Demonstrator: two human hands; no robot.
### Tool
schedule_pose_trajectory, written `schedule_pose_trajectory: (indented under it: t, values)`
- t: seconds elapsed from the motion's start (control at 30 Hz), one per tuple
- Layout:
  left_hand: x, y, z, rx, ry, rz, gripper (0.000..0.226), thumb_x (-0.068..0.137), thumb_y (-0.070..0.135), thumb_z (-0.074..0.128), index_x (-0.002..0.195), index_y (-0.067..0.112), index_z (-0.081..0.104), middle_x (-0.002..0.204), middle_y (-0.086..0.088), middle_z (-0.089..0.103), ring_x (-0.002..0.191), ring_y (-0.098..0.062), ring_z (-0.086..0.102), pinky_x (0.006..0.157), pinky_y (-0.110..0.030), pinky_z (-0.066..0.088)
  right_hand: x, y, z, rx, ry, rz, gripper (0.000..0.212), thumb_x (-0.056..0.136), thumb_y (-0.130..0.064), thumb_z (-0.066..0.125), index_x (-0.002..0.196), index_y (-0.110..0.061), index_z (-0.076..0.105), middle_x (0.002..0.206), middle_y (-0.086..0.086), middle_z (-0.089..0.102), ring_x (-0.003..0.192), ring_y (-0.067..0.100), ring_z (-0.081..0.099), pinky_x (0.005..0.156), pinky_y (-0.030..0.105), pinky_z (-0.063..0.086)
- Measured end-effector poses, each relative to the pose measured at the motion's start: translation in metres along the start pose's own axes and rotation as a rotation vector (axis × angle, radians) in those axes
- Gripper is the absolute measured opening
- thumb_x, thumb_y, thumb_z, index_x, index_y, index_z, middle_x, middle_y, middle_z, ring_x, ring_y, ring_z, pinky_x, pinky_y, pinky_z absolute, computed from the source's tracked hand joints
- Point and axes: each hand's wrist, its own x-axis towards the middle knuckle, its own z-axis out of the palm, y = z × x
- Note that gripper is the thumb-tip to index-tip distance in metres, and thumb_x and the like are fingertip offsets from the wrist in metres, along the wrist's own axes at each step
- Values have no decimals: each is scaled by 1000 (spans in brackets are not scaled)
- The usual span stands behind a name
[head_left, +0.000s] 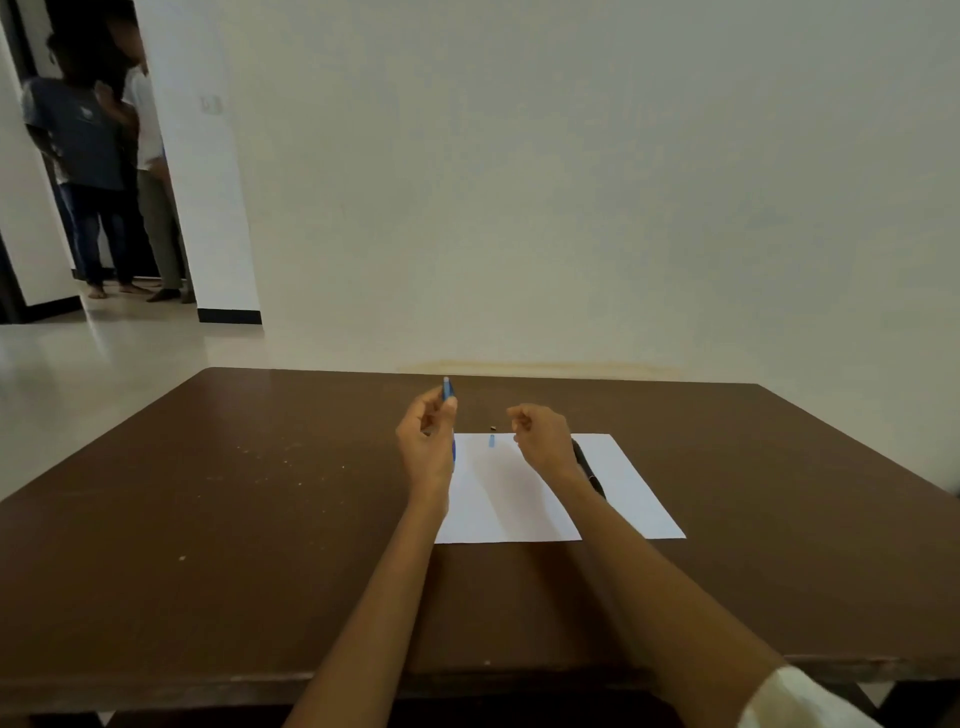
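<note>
The left hand (428, 441) holds the blue pen (448, 388) up off the surface (260, 493), fingers wrapped round its barrel, one end poking above them. It's upright, I'd say, so the right hand (540, 439) can work on that end. The right fingers (519, 415) are curled close, near the pen; whether they pinch anything I can't tell (too small). Below, between both sets of fingers, a small blue piece (491, 440) lies on the white sheet (623, 493), with a dark speck (492, 427) just beyond. A black pen (589, 470) sits half hidden under the right wrist.
</note>
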Motion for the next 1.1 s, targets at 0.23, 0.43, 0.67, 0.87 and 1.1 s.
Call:
schedule_pose_trajectory:
  t: [0.23, 0.43, 0.67, 0.87, 1.1]
  values:
    - [28, -8, 10, -17, -58, 20, 8, 89, 19, 61, 95, 22, 64, 86, 2, 62, 87, -16, 59, 80, -30, 50, 55, 7, 19, -263, -250, -12, 20, 88, -5, 56, 98, -2, 73, 107, 10, 71, 101, 24, 65, 88, 34, 52]
    - [33, -18, 7, -45, -65, 8, 9, 88, 18, 62, 96, 20, 64, 85, 4, 63, 85, -13, 59, 73, -20, 50, 66, 8, 30, -422, -303, -8, 18, 87, -17, 63, 96, -6, 73, 102, 10, 72, 94, 26, 67, 86, 39, 54]
    - [24, -18, 7, 8, -100, 26, 9, 88, 17, 62, 95, 22, 64, 85, 4, 63, 85, -13, 59, 75, -21, 50, 54, -11, 17, 36, -38, 7, 14, 80, -5, 53, 67, -10, 55, 67, 3, 55, 61, 12, 48, 55, 14, 39]
    - [10, -9, 9, 17, -85, 93, 10, 88, 20, 61, 96, 26, 62, 85, 9, 63, 84, -11, 61, 73, -17, 49, 17, -54, -19, 542, -80, -86, 23, 94, -17, 54, 113, -13, 66, 87, -8, 64, 80, 6, 60, 74, 14, 50]
    - [4, -7, 7, 65, -85, 177, 20, 88, 21, 62, 106, 14, 63, 96, -4, 66, 85, -11, 62, 69, -11, 50, 1, -67, -44, 745, -221, -109, 15, 89, -18, 63, 101, -13, 71, 83, 6, 70, 79, 15, 65, 84, 26, 55]
